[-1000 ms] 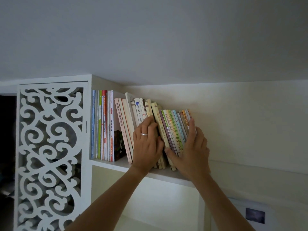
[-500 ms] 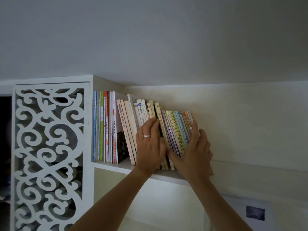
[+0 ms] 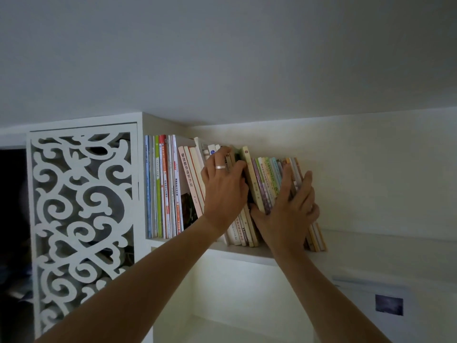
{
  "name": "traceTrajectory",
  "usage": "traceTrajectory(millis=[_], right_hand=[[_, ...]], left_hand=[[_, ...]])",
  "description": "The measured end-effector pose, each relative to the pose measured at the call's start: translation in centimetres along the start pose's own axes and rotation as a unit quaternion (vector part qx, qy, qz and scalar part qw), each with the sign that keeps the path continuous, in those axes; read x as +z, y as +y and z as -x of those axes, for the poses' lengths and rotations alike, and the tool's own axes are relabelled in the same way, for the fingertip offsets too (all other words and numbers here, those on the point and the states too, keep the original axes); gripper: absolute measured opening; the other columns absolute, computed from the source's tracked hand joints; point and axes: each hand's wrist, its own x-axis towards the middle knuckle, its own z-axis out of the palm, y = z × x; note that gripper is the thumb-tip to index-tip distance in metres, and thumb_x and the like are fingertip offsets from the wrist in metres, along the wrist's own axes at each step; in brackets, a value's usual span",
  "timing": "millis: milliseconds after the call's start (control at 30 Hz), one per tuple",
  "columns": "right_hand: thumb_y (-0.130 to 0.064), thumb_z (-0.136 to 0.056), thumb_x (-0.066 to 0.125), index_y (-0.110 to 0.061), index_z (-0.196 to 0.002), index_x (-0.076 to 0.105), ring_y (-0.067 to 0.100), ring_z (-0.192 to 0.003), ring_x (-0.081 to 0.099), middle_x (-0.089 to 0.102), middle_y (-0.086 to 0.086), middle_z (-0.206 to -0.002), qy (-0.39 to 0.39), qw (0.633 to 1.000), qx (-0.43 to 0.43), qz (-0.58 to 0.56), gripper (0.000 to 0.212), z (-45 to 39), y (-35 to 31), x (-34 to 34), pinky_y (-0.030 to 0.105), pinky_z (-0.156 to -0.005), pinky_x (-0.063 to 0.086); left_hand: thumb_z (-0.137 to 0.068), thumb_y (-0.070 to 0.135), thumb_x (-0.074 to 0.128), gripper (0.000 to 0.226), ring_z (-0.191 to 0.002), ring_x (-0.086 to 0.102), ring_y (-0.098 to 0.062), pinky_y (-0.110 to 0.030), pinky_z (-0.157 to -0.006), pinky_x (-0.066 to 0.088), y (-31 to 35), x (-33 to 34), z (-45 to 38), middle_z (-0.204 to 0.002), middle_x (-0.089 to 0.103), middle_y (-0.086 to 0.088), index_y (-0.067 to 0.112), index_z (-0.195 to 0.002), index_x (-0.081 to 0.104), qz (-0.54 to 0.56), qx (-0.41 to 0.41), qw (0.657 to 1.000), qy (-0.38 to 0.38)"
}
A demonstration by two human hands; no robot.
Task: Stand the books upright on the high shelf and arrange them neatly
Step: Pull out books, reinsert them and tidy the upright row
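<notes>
Books (image 3: pixel 265 184) fill the left half of the high shelf (image 3: pixel 243 252), a white ledge just under the ceiling (image 3: pixel 222 58). The tall thin ones at the far left (image 3: pixel 160 189) stand upright against the white cabinet side; the middle and right-hand ones lean to the left, their tops tilted toward the upright group. To the right of the last leaning book the shelf board runs on bare along the pale wall (image 3: pixel 371 169), so there is open room on that side, while the left end is closed off by the cabinet's side panel. Little room shows between the tallest book tops and the ceiling.

A white fretwork panel (image 3: pixel 81 201) with scroll cut-outs stands left of the shelf, and a lower recess opens beneath the ledge. A small dark rectangle (image 3: pixel 389 305) sits on a pale surface at lower right.

Both forearms reach up from below. The right hand (image 3: pixel 286 214) lies with straight fingers pressed flat on the spines of the right-hand leaning group, its thumb against the yellow-spined book (image 3: pixel 252 179). The left hand (image 3: pixel 223 189), wearing a silver ring (image 3: pixel 220 167), has its fingers curled over the tops of the middle books, gripping them just left of that yellow spine. The two hands are near each other but apart.
</notes>
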Motion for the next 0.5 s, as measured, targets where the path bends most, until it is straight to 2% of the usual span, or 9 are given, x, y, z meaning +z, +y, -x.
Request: traceTrajectory(millis=[133,300,400,500], right_hand=[[-0.064,-0.067,0.080,-0.024,-0.166,0.008,0.045,-0.147,0.028,0.010,0.027,-0.167,0.007,1.000,0.006,0.015,0.129,-0.1,0.6,0.1,0.060,-0.106,0.036],[-0.061,-0.073,0.075,-0.022,-0.166,0.007,0.046,-0.147,0.025,0.008,0.027,-0.167,0.013,1.000,0.006,0.024,0.121,0.1,0.9,-0.1,0.060,-0.109,0.032],[-0.055,-0.073,0.076,-0.022,-0.166,0.009,0.046,-0.147,0.025,0.009,0.027,-0.167,0.018,1.000,0.013,0.017,0.119,0.1,0.8,-0.2,0.060,-0.110,0.032],[-0.052,-0.072,0.077,-0.022,-0.165,0.014,0.045,-0.145,0.028,0.013,0.026,-0.166,0.030,0.999,0.023,0.016,0.117,0.0,0.9,-0.3,0.059,-0.109,0.034]], left_hand=[[-0.086,0.021,0.070,0.035,-0.142,0.024,-0.034,-0.055,-0.115,0.030,0.1,-0.4,-0.9,-0.150,0.040,-0.014,0.024,-0.121,0.066,-0.008,0.034,0.999,-0.022],[-0.087,0.024,0.065,0.036,-0.137,0.038,-0.034,-0.051,-0.112,0.033,0.6,-1.7,-3.3,-0.143,0.047,-0.014,0.017,-0.122,0.060,-0.065,0.041,0.997,-0.018],[-0.096,0.038,0.052,0.042,-0.130,0.045,-0.032,-0.048,-0.112,0.032,1.0,-2.3,-5.8,-0.136,0.052,-0.014,0.009,-0.127,0.057,-0.177,-0.008,0.979,-0.098],[-0.100,0.046,0.043,0.043,-0.113,0.054,-0.030,-0.046,-0.105,0.035,1.6,-3.0,-7.9,-0.114,0.060,-0.011,0.009,-0.108,0.064,-0.240,-0.047,0.953,-0.179]])
